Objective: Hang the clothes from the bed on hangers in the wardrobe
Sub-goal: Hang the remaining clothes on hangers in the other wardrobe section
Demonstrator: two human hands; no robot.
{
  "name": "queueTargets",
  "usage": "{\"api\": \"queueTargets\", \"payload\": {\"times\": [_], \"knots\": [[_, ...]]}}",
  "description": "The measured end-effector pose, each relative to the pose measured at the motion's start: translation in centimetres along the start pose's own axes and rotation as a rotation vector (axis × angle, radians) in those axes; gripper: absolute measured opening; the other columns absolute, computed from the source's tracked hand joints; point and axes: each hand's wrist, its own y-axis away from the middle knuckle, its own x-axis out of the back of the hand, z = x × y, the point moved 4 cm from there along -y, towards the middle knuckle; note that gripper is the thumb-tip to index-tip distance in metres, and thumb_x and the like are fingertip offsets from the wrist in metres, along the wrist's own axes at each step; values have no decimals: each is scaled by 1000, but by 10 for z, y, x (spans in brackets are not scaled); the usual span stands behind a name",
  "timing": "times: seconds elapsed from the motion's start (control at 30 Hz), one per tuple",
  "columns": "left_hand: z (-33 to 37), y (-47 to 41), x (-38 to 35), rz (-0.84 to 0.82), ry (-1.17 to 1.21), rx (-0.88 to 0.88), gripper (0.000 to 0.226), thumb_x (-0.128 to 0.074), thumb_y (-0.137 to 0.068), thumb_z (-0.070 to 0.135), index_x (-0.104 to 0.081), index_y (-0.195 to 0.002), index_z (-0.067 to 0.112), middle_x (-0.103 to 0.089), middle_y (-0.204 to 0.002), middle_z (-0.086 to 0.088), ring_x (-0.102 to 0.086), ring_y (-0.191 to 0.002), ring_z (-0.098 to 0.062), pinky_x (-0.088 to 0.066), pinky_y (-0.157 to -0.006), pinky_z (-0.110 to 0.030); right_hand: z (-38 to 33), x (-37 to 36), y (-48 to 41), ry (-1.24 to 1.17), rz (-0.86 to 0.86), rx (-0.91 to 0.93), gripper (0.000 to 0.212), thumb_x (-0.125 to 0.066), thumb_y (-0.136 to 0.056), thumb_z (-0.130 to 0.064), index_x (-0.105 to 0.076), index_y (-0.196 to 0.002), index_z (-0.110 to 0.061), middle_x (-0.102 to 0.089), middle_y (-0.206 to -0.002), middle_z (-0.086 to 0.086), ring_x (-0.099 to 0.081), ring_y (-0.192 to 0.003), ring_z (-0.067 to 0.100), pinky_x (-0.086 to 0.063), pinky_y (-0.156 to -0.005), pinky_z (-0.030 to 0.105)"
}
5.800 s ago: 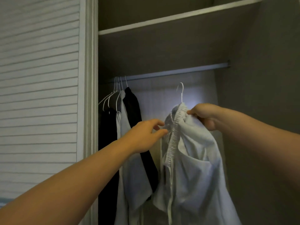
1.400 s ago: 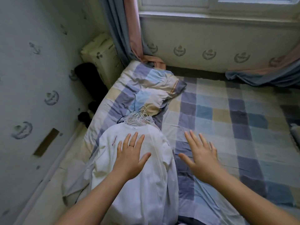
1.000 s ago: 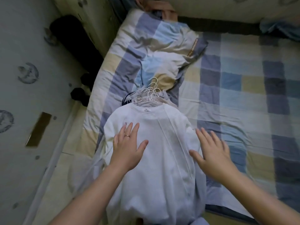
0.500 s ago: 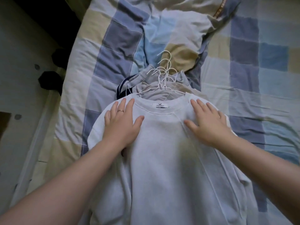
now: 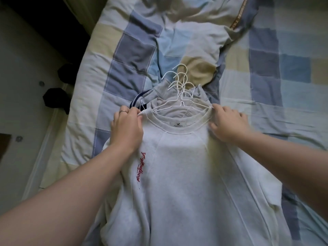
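Your left hand [image 5: 126, 128] pinched one end of the white sweatshirt [image 5: 186, 174] collar, fingers curled on fabric; your right hand [image 5: 229, 125] pinched the other end likewise. Sweatshirt lay flat atop a clothes pile near the bed's [image 5: 266, 77] left edge, white hangers [image 5: 179, 89] bunched just past its collar.

We have slid our left hand [image 5: 126, 128] and right hand [image 5: 228, 124] up from lying flat on the white sweatshirt [image 5: 177, 166] to pinch its neckline [image 5: 198, 127] at either side, uncovering the red lettering [image 5: 140, 170]
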Motion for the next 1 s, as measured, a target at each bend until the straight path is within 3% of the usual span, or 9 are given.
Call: {"api": "queueTargets", "payload": {"times": [0.1, 0.23, 0.37, 0.47, 0.7, 1.0], "knots": [[9, 8, 23, 44, 69, -55, 16, -52, -99, 19, -62, -107, 8, -52, -112, -19, -49, -104, -41, -39, -91, -48, 14, 24, 11, -62, 13, -27, 50, -47, -92, -34, -36, -141, -27, -50, -137, 8, -46, -126, 31, -28, -103, 44], [28, 25, 61, 52, 132, -102, 15, -53, -98, 18, -61, -105, 8, -50, -108, -19, -53, -99, -42, -44, -90, -50, 30, 56, 40, -66, 80, 10, 26, -45, -95, -29, -55, -119, -24, -57, -126, 7, -52, -117, 31, -33, -91, 41], [51, 53, 101, 19, 188, -146, 15, -54, -98, 15, -61, -105, 6, -51, -107, -19, -55, -96, -41, -46, -88, -51, 48, 91, 83, -176, 109, 18, 17, -50, -95, -25, -63, -103, -17, -63, -112, 14, -57, -103, 37, -44, -84, 42], [66, 78, 133, 1, 216, -166, 14, -54, -97, 16, -62, -104, 6, -53, -107, -17, -56, -95, -40, -47, -87, -51, 56, 120, 130, -233, 154, 25, 16, -54, -96, -21, -65, -103, -11, -62, -105, 17, -56, -99, 37, -39, -77, 38], [115, 140, 197, -72, 269, -256, 10, -53, -99, 19, -62, -100, 15, -67, -99, -8, -56, -95, -32, -47, -79, -45, 84, 169, 255, -350, 254, -62, 15, -55, -95, -17, -66, -98, -7, -60, -100, 18, -56, -95, 37, -38, -77, 36], [231, 228, 241, -75, 359, -606, 10, -56, -97, 14, -65, -100, 17, -64, -97, 1, -55, -94, -24, -45, -83, -40, 163, 199, 439, -477, 482, -238, 13, -55, -95, -11, -66, -96, -5, -58, -94, 13, -57, -88, 30, -41, -76, 35]]}}
